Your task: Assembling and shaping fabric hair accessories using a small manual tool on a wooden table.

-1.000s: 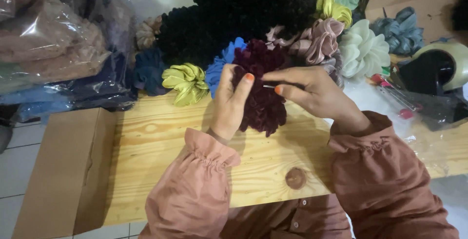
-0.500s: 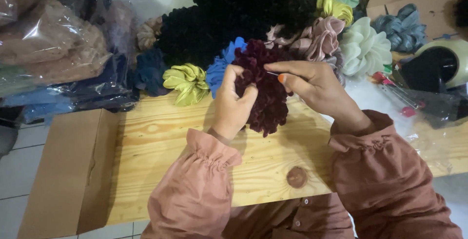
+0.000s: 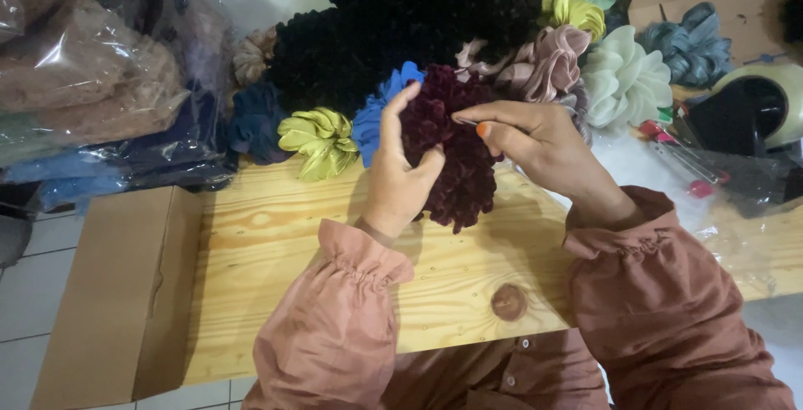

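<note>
Holding maroon velvet scrunchie (image 3: pixel 456 155) above wooden table (image 3: pixel 276 243), left hand (image 3: pixel 400 177) cups it from 9 o'clock. Right hand (image 3: pixel 544 146) pinches narrow at 1 o'clock, thin needle-like item, unclear. Advice: keep ruffles clamped, pinch tight.

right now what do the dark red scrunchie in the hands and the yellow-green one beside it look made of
Dark maroon ruffled scrunchie: likely velvet, with a matte, deep pile and no glare. Yellow-green gathered scrunchie: probably satin, smooth with bright highlights on its folds. Pale wooden table: pine-like, unfinished, with visible grain and a knot.
</note>
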